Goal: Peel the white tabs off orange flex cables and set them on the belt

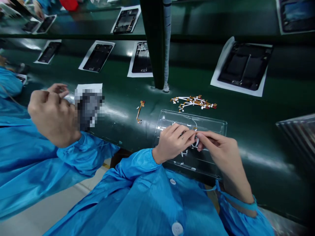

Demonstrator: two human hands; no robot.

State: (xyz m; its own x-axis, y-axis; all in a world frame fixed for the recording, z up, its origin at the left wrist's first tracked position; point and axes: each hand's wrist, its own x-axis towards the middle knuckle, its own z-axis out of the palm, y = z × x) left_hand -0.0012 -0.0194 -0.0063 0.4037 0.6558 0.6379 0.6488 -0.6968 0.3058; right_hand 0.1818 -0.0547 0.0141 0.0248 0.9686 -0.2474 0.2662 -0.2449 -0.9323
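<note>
My left hand (173, 141) and my right hand (222, 149) meet over a clear plastic tray (222, 123), fingertips pinched together. Between them is a small flex cable with a white strip (197, 142) curling below the fingers; most of it is hidden. White scraps (183, 153) lie in the tray. Just beyond it is a loose pile of orange flex cables (197, 103) with white pieces on them. One single flex cable (139, 111) rests on the green surface to the left of the tray.
Tablet-like black device bodies (246, 67) lie on white sheets along the green surface. A dark post (154, 46) with a wrapped cable (166, 46) rises beyond the tray. At left, a co-worker's hand (54, 114) is close by. A stack of clear trays (299, 132) stands at right.
</note>
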